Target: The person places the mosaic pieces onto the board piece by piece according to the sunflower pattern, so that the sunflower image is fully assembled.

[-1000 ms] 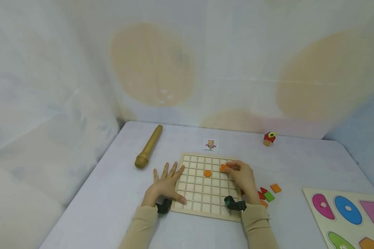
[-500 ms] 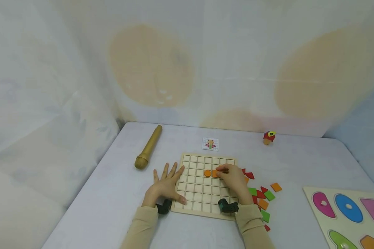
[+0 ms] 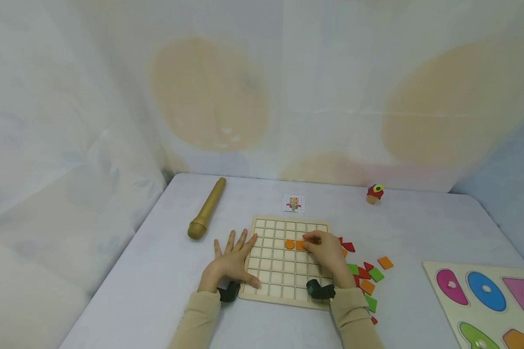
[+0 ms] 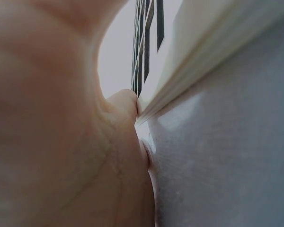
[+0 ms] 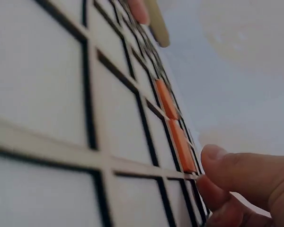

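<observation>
My left hand (image 3: 230,261) lies spread on the left edge of the wooden grid board (image 3: 276,291), thumb on its lower left corner; the left wrist view shows its palm beside the board's edge (image 4: 189,71). An orange round tile (image 3: 290,244) sits in a cell of the board. Just to its right, an orange square tile (image 3: 300,245) lies level in a neighbouring cell. With curled fingers, my right hand (image 3: 327,249) pinches that square tile at its right edge. The right wrist view shows the thumb (image 5: 222,161) close above the square tile (image 5: 182,146).
Loose red, green and orange tiles (image 3: 368,287) lie right of the board. Beyond it is a small pattern card (image 3: 293,203). A gold microphone (image 3: 207,208) lies at left, a small parrot figure (image 3: 374,194) at the back right, and a knobbed shape puzzle (image 3: 458,310) at far right.
My right hand has moved left and slightly toward me, bringing the orange square tile beside the round one. Over the last half second it has stayed there. The left hand has not moved.
</observation>
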`<state>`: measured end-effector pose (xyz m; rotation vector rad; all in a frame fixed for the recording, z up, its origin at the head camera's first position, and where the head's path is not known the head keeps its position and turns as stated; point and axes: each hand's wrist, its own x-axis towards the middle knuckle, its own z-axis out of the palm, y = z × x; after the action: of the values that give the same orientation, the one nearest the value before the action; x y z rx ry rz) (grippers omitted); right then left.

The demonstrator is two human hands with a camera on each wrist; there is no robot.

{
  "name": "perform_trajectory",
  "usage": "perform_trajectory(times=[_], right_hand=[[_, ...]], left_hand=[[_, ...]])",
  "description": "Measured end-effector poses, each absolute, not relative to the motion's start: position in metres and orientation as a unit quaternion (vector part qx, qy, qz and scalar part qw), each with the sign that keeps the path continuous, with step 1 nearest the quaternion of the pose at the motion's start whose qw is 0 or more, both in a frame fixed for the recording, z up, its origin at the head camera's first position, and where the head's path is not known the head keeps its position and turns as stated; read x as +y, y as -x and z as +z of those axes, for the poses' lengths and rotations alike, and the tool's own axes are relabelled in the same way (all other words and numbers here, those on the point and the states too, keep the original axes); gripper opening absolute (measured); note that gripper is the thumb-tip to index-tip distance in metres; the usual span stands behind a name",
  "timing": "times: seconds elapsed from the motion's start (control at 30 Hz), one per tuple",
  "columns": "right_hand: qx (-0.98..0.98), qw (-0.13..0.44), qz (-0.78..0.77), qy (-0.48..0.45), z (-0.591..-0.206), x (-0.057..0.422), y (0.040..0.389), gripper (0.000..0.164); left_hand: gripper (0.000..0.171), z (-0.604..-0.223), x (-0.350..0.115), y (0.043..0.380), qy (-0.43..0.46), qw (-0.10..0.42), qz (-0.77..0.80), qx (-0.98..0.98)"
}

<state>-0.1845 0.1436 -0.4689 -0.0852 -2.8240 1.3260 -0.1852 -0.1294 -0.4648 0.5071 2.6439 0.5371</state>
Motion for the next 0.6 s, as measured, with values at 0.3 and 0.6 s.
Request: perform_trajectory(times=[0.3, 0.6], right_hand=[[-0.867, 0.007, 0.497, 0.035, -0.465, 0.169, 0.182, 0.028], [-0.842, 0.016, 0.527, 0.112, -0.458, 0.222, 0.170, 0.040]], left_hand=[[0.128, -0.464, -0.129, 0.185, -0.181, 0.190, 0.198, 0.944], [0.130, -0.465, -0.130, 0.185, -0.183, 0.199, 0.201, 0.942]])
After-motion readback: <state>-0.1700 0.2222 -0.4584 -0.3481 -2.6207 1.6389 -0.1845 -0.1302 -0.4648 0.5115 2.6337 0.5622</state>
